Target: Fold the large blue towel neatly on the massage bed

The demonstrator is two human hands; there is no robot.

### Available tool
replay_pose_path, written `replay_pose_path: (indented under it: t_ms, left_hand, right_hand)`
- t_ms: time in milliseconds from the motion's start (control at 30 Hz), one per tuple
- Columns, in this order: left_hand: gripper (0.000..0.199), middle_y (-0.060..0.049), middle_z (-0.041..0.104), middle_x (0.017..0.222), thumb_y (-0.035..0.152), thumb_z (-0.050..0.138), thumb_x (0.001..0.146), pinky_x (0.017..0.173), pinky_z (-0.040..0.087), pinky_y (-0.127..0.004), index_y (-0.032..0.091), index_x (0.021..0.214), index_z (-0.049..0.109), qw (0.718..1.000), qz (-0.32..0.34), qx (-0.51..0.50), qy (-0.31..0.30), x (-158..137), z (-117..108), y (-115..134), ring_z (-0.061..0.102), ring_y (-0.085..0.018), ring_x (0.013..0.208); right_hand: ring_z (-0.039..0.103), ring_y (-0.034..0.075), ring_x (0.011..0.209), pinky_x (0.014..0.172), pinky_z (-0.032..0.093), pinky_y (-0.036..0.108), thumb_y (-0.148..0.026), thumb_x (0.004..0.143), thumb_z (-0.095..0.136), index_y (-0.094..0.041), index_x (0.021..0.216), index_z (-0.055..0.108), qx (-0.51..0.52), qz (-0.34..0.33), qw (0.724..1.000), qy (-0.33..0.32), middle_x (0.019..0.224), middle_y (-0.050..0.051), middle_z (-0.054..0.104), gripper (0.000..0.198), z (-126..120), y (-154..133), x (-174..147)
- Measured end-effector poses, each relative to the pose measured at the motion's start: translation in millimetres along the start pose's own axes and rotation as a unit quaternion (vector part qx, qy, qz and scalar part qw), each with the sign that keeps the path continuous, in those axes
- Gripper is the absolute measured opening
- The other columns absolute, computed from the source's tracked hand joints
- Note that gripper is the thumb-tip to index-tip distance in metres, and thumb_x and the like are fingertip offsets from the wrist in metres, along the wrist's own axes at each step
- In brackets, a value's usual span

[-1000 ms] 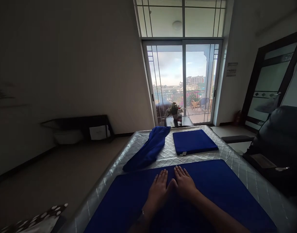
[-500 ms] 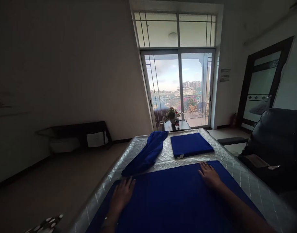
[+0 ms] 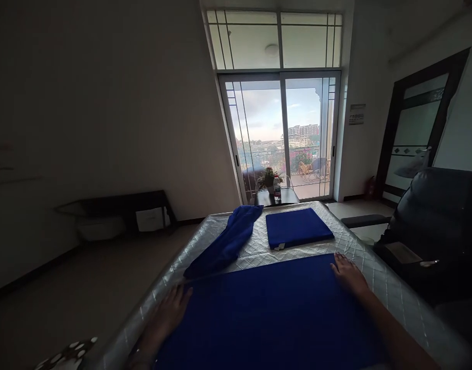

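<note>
A large dark blue cloth [image 3: 267, 308] lies spread flat across the near part of the table. My left hand [image 3: 170, 308] rests on its far left corner, fingers stretched out and pointing away from me. At the far right corner, my right hand [image 3: 347, 275] lies flat with its fingers extended over the cloth's edge. Beyond the spread cloth sits a neatly folded blue cloth [image 3: 300, 227] with a small white tag at its near edge. Left of that, a rumpled blue cloth [image 3: 228, 241] stretches diagonally toward the table's far side.
A silvery quilted cover [image 3: 394, 293] drapes the table. Behind it, a small dark stand holds a potted plant [image 3: 267, 180] and a bottle [image 3: 276, 189]. A black leather chair [image 3: 440, 221] stands at the right, and a low dark bench [image 3: 116, 210] along the left wall.
Both hands have slid outward along the spread cloth, the left one to the left and the right one to the right, to its far corners. The view has shifted slightly.
</note>
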State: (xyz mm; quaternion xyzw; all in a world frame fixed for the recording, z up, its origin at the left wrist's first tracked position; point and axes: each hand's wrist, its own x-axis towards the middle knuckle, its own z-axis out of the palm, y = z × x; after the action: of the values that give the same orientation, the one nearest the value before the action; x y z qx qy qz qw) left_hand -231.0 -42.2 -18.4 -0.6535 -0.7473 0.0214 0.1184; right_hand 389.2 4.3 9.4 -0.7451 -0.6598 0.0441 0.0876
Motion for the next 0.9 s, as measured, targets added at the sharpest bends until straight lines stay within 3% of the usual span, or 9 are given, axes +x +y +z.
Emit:
replay_pose_path:
  t_ms: [167, 267, 333, 400, 567, 667, 733, 900]
  left_hand:
    - [0.058, -0.017, 0.042, 0.161, 0.012, 0.036, 0.093, 0.119, 0.039, -0.047, 0.019, 0.148, 0.053, 0.998, -0.01, 0.035, -0.053, -10, -18, -5, 0.039, -0.031, 0.151]
    - [0.054, -0.021, 0.039, 0.162, 0.025, 0.033, 0.1, 0.122, 0.036, -0.047, 0.011, 0.149, 0.05, 0.999, -0.038, 0.001, -0.039, -20, -36, 15, 0.036, -0.031, 0.152]
    - [0.061, -0.02, 0.036, 0.163, 0.038, 0.027, 0.103, 0.124, 0.033, -0.045, 0.005, 0.152, 0.044, 0.998, -0.041, -0.055, -0.013, -28, -52, 42, 0.033, -0.029, 0.153]
    - [0.065, -0.016, 0.036, 0.163, 0.044, 0.024, 0.104, 0.126, 0.031, -0.043, 0.007, 0.154, 0.041, 0.993, 0.007, -0.119, -0.012, -38, -69, 78, 0.031, -0.025, 0.154]
    - [0.067, -0.014, 0.038, 0.164, 0.053, 0.023, 0.104, 0.128, 0.031, -0.042, 0.013, 0.155, 0.04, 0.964, 0.148, -0.219, -0.023, -51, -100, 174, 0.032, -0.024, 0.154]
    - [0.065, -0.018, 0.04, 0.163, 0.05, 0.024, 0.105, 0.127, 0.033, -0.05, 0.013, 0.155, 0.04, 0.952, 0.193, -0.238, 0.009, -53, -92, 212, 0.033, -0.027, 0.154]
    - [0.062, -0.019, 0.042, 0.162, 0.048, 0.023, 0.106, 0.124, 0.037, -0.055, 0.015, 0.155, 0.04, 0.947, 0.207, -0.245, 0.033, -53, -79, 226, 0.036, -0.028, 0.153]
    - [0.061, -0.016, 0.046, 0.161, 0.051, 0.027, 0.105, 0.122, 0.04, -0.055, 0.021, 0.155, 0.04, 0.949, 0.216, -0.224, 0.054, -54, -57, 225, 0.039, -0.027, 0.152]
  right_hand:
    - [0.021, 0.021, 0.157, 0.126, 0.015, 0.036, -0.039, 0.102, 0.017, -0.005, 0.159, 0.031, 0.007, -0.022, 1.0, 0.017, 0.168, 0.016, 0.028, 0.068, -2, 5, -6]
    - [0.022, 0.022, 0.157, 0.127, 0.017, 0.039, -0.035, 0.102, 0.018, -0.004, 0.157, 0.036, 0.013, -0.041, 0.999, 0.033, 0.166, 0.017, 0.034, 0.066, -8, 2, -9]
    - [0.025, 0.023, 0.156, 0.128, 0.017, 0.041, -0.033, 0.101, 0.021, -0.006, 0.156, 0.038, 0.017, -0.067, 0.997, 0.039, 0.165, 0.016, 0.036, 0.064, -13, -12, -15]
    - [0.028, 0.023, 0.155, 0.128, 0.019, 0.042, -0.032, 0.101, 0.023, -0.008, 0.156, 0.039, 0.031, -0.106, 0.993, 0.03, 0.165, 0.015, 0.037, 0.063, -17, -38, -25]
    - [0.025, 0.025, 0.156, 0.129, 0.021, 0.044, -0.04, 0.102, 0.025, -0.009, 0.157, 0.037, 0.091, -0.264, 0.959, -0.039, 0.166, 0.013, 0.034, 0.065, -8, -141, -72]
    - [0.024, 0.026, 0.156, 0.129, 0.019, 0.046, -0.041, 0.102, 0.028, -0.014, 0.159, 0.035, 0.11, -0.316, 0.941, -0.06, 0.167, 0.011, 0.029, 0.064, 10, -189, -94]
    - [0.02, 0.026, 0.157, 0.129, 0.017, 0.046, -0.04, 0.101, 0.03, -0.016, 0.161, 0.03, 0.107, -0.332, 0.935, -0.068, 0.168, 0.009, 0.023, 0.064, 21, -204, -99]
    - [0.017, 0.023, 0.158, 0.13, 0.016, 0.045, -0.045, 0.102, 0.022, -0.018, 0.162, 0.027, 0.096, -0.307, 0.944, -0.071, 0.169, 0.006, 0.02, 0.066, 24, -201, -101]
